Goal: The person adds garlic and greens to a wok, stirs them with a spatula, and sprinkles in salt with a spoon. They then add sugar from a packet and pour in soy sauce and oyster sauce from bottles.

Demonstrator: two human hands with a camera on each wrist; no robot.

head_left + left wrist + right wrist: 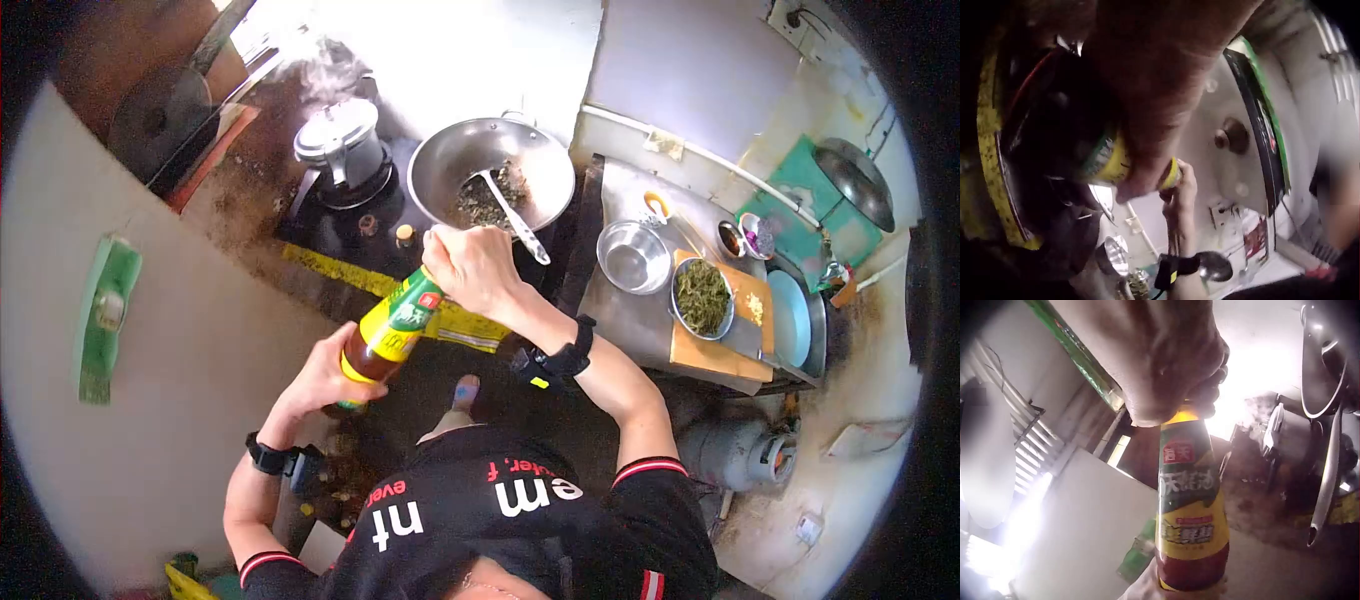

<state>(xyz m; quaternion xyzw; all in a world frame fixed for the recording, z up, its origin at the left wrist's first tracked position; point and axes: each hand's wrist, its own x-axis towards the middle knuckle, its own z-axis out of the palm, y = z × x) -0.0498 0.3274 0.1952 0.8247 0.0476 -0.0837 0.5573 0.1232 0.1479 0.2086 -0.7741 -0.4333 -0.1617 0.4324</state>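
Both hands are on a sauce bottle (392, 322) with a green and yellow label and dark brown contents, held tilted in front of the chest. My left hand (328, 372) grips its lower part, fingers wrapped round the base. My right hand (478, 268) curls over the neck and top, hiding the cap; the right wrist view shows the yellow neck of the bottle (1191, 506) just below the fist. Beyond the hands, a wok (430, 170) on the stove holds a dark chopped food (487, 205), with a white-handled spatula (515, 218) leaning in it.
Left of the wok a pressure cooker (345, 150) steams. On the right counter stand a metal bowl (634, 258), a plate of green vegetables (703, 298) on a cutting board (700, 355), a cleaver (745, 343) and small bowls. A gas cylinder (735, 450) stands below.
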